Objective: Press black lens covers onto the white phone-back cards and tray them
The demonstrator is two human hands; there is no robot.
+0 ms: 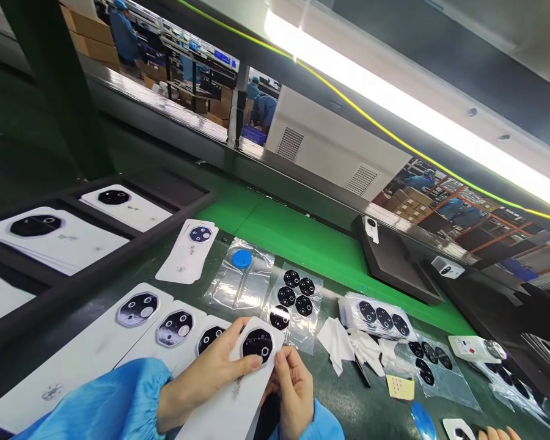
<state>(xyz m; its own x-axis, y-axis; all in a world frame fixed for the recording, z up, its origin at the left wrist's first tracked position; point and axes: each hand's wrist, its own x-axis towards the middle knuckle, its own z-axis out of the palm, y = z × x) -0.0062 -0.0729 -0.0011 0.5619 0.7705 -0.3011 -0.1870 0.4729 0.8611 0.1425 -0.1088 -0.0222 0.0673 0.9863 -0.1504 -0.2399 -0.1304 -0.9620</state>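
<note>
My left hand [211,368] grips a white phone back panel [224,400], its thumb lying on the black camera lens plate [258,343] at the panel's top end. On the panel's right edge, my right hand [294,384] pinches with thumb and fingers; some fingertips are hidden behind it. Both wrists wear blue sleeves. To the left lie several more white panels with dark lens plates, such as one panel [91,348] partly under my sleeve. Just beyond my hands rests a clear plastic sheet [302,336] with several round black lens plates [286,296].
A dark divided tray [142,244] of panels stands left. Beyond are a clear bag [252,281] with a blue disc, white wipes [337,345], stacked lens sheets [378,318] and a white bottle [476,348]. Another person's hand [499,434] shows bottom right.
</note>
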